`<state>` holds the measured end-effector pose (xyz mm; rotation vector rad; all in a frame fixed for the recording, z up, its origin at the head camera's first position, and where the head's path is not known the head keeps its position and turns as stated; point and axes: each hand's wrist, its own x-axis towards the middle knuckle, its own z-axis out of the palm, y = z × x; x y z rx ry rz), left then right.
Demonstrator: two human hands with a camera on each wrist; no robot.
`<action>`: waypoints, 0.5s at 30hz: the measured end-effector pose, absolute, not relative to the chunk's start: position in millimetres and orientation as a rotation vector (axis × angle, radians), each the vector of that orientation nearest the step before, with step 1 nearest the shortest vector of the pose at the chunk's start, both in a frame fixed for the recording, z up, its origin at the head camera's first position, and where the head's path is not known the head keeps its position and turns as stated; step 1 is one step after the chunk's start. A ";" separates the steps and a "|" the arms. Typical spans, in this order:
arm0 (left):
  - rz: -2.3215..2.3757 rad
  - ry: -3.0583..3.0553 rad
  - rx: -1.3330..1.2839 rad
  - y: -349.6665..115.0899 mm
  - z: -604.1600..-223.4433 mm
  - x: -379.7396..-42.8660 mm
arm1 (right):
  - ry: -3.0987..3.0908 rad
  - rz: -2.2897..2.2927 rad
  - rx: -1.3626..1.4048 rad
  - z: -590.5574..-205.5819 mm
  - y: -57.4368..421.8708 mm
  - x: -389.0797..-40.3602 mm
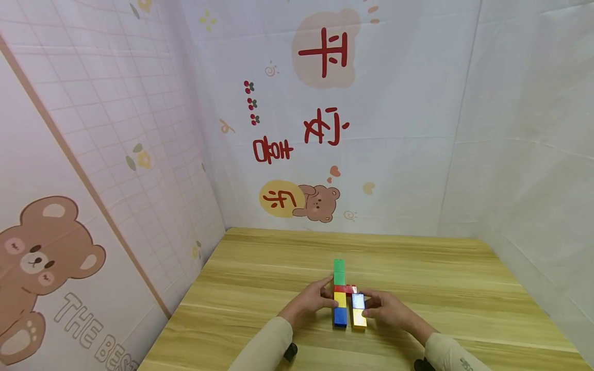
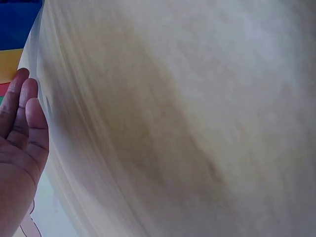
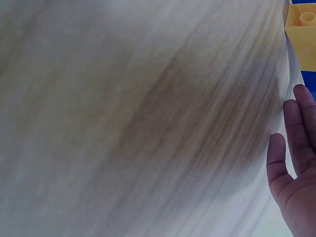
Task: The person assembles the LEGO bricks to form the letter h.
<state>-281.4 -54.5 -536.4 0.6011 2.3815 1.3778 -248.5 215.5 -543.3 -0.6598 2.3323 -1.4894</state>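
In the head view, a row of toy building blocks joins two green blocks (image 1: 339, 272), a red block (image 1: 344, 289), a yellow block (image 1: 340, 300) and a blue block (image 1: 340, 317). The red one, studs showing, reaches right toward a shorter pair: a blue block (image 1: 358, 301) and a yellow block (image 1: 359, 318). My left hand (image 1: 312, 299) touches the long row's left side, index finger near green and thumb at yellow. On the pair's right side, my right hand (image 1: 387, 309) touches with index finger and thumb. The right wrist view shows a yellow block's hollow underside (image 3: 302, 19) above relaxed fingers.
A wood-grain table (image 1: 417, 268) lies beneath the blocks. Behind it hangs a white printed cloth (image 1: 394, 129) with bears and red characters, and more cloth (image 1: 533, 180) closes off the right side. Dark wrist devices (image 1: 290, 352) sit by the sleeves.
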 end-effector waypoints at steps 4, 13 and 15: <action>1.373 2.367 0.585 -56.1 -536.1 -281.7 | 2.329 -1.488 -0.650 -543.3 214.1 -248.3; 1.367 2.372 0.553 -56.7 -531.8 -279.2 | 2.335 -1.488 -0.664 -539.3 211.0 -246.6; 1.349 2.381 0.549 -56.5 -531.7 -279.4 | 2.345 -1.466 -0.640 -539.0 210.7 -247.4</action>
